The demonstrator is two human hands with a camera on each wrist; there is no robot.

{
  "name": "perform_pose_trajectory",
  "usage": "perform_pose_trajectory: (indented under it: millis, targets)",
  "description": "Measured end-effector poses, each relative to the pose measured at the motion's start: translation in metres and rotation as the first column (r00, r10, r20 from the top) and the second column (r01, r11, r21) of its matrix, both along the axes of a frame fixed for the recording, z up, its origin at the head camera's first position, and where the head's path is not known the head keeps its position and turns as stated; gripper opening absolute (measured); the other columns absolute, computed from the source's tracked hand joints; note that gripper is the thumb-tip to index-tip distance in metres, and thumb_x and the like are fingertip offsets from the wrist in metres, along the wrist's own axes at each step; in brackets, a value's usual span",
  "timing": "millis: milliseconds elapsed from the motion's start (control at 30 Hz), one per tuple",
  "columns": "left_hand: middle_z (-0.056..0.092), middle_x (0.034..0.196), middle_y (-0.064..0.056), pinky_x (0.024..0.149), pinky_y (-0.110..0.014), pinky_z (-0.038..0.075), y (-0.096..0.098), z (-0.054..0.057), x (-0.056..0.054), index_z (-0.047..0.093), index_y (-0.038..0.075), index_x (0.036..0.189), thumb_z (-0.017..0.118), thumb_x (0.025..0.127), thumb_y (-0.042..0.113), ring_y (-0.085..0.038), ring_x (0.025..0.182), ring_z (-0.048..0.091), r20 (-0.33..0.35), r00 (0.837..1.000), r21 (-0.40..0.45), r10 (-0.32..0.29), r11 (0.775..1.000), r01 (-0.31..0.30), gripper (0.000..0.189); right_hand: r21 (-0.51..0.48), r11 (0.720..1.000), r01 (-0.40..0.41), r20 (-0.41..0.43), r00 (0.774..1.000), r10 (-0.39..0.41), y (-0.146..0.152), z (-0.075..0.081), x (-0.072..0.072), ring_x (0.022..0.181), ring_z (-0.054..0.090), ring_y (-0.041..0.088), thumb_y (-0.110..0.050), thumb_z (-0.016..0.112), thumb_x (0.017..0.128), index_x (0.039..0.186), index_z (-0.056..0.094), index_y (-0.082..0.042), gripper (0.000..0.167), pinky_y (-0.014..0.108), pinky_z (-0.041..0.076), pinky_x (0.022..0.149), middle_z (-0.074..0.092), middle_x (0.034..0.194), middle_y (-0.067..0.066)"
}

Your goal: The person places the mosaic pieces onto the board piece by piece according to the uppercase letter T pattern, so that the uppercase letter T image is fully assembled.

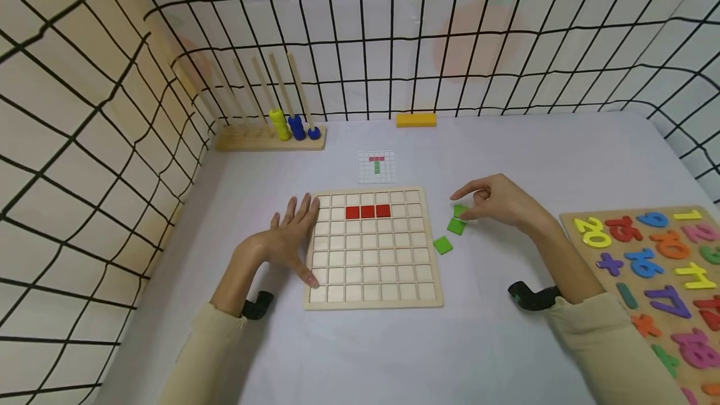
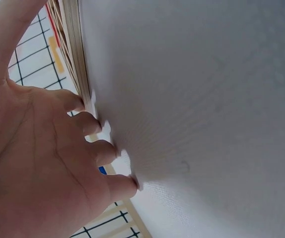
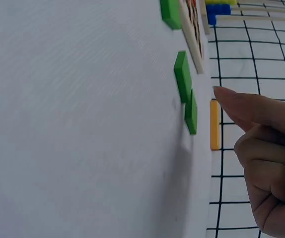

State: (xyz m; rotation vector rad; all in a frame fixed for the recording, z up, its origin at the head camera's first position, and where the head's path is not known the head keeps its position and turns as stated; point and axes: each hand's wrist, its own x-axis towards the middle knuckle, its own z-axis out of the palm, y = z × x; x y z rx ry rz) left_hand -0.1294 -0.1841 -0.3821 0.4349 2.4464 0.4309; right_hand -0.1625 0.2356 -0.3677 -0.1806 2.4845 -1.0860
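A wooden grid board (image 1: 371, 256) lies flat on the white table, with three red square tiles (image 1: 367, 212) side by side in its second row from the back. My left hand (image 1: 284, 245) is spread at the board's left side, thumb over the near left corner area, fingertips down on the cloth in the left wrist view. To the right of the board lie three green square tiles (image 1: 456, 226). Over the farthest two hovers my right hand (image 1: 497, 203), index finger and thumb apart, the other fingers curled, nothing between them.
Behind the board lies a pattern card (image 1: 377, 178) with a red and green T. A wooden peg abacus (image 1: 242, 140) with beads stands back left, a yellow block (image 1: 416, 120) at the back. A number puzzle board (image 1: 604, 277) lies right. Black netting (image 1: 368, 74) borders the table.
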Motion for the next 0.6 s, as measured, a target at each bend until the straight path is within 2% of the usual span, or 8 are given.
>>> perform_pose_trajectory:
  millis: [167,333,600]
  targets:
    - [-0.026,0.171,-0.017,0.125,-0.07,-0.008,-0.002,-0.001,0.0,-0.015,0.007,0.164,0.1,0.057,0.049,-0.042,0.157,-0.027,0.004,1.0,0.013,0.006,1.0,-0.006,0.163,0.012,1.0,0.006,0.021,1.0,-0.006,0.01,-0.005,0.0,0.056,0.031,0.01,-0.009,0.081,0.084,0.126,0.071,-0.003,0.043,0.026,0.025,0.055,0.035,0.059,-0.006]
    - [-0.027,0.171,-0.016,0.125,-0.07,-0.008,-0.002,0.0,0.0,-0.015,0.007,0.164,0.101,0.057,0.048,-0.042,0.157,-0.027,0.004,1.0,0.016,0.004,1.0,-0.004,0.163,0.028,1.0,-0.001,0.051,0.999,0.0,0.014,-0.009,-0.001,0.056,0.035,0.009,-0.011,0.082,0.083,0.128,0.068,0.0,0.048,0.026,0.028,0.056,0.043,0.059,-0.005]
    - [-0.027,0.171,-0.017,0.125,-0.07,-0.009,-0.003,-0.001,0.001,-0.015,0.007,0.164,0.101,0.057,0.047,-0.042,0.157,-0.027,0.005,1.0,0.033,0.005,0.999,-0.005,0.163,0.019,1.0,-0.001,0.094,0.996,-0.001,0.017,-0.02,-0.006,0.056,0.037,0.009,-0.017,0.084,0.083,0.128,0.065,-0.001,0.052,0.027,0.03,0.06,0.045,0.06,-0.006]
